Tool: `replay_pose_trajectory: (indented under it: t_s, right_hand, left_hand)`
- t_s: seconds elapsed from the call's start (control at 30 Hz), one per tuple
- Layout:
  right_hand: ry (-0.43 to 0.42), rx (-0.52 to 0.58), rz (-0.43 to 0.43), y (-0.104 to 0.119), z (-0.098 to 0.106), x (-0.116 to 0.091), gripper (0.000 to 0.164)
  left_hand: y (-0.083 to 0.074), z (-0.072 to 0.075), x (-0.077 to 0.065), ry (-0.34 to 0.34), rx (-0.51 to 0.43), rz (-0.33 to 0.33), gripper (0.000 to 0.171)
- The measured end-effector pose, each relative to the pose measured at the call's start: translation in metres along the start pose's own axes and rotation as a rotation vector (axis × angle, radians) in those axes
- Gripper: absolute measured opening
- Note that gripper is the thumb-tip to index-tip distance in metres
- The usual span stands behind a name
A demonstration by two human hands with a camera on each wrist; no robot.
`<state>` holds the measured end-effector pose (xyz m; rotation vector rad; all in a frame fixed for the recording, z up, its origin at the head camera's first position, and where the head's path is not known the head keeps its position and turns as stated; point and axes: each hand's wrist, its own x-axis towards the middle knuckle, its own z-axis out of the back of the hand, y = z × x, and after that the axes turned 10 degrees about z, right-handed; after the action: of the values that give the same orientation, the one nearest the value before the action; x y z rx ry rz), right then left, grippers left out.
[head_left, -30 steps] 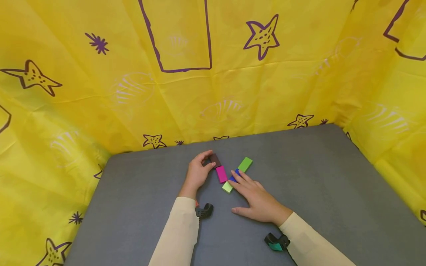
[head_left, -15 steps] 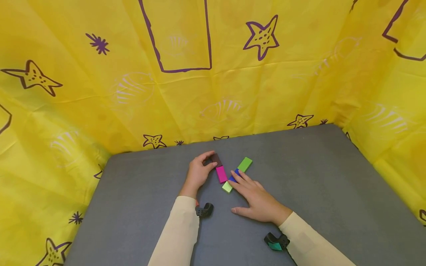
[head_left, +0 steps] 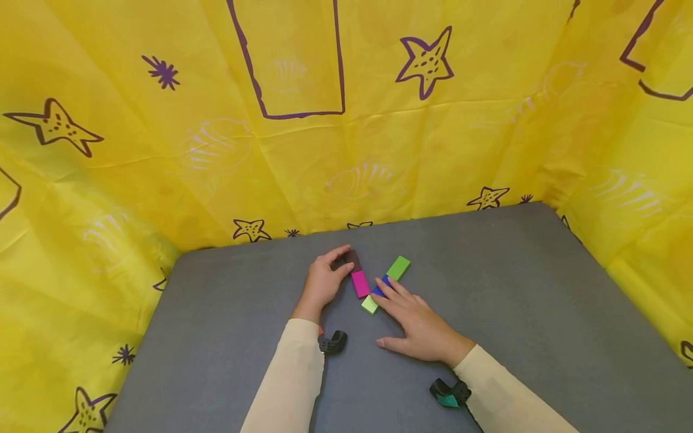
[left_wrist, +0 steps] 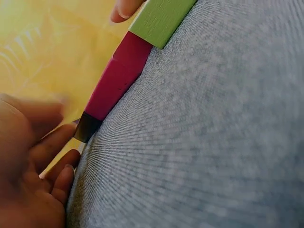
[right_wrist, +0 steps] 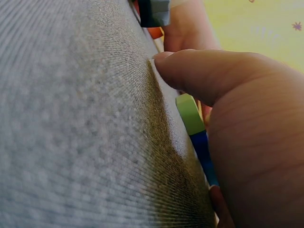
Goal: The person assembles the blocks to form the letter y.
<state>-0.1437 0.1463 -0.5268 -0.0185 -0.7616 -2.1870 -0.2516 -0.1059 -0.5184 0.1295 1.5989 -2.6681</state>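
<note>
Where five blocks (head_left: pixel 360 284) lie, the left hand (head_left: pixel 321 282) pinches one dark block (head_left: pixel 354 260), the right hand (head_left: pixel 421 328) lying spread.

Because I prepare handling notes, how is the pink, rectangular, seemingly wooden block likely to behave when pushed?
The pink block should stay stiff, judging by its straight edges. Lying flat on the grey fabric tabletop, it will probably slide, not roll or tip.
</note>
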Motion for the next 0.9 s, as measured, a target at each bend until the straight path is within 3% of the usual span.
replay_pose_trajectory:
  t_s: [0.2,0.37,0.63,0.77,0.9]
  right_hand:
    - [-0.015,0.037,0.004,0.006,0.0,0.0,0.086]
    - [-0.026,0.051,0.0,0.007,0.0,-0.005,0.088]
    - [-0.008,0.058,0.004,0.017,-0.003,-0.014,0.088]
    - [-0.022,0.054,0.024,0.021,-0.005,-0.016,0.085]
    - [-0.031,0.048,0.025,0.023,-0.005,-0.016,0.085]
  left_hand:
    - [-0.008,0.024,-0.009,0.012,-0.352,0.01,0.052]
    - [-0.024,0.053,-0.024,0.037,-0.457,-0.06,0.054]
    - [-0.035,0.099,-0.064,0.03,-0.445,-0.16,0.046]
    - [-0.023,0.113,-0.091,0.01,-0.404,-0.152,0.045]
    - [-0.002,0.114,-0.116,-0.012,-0.378,-0.111,0.045]
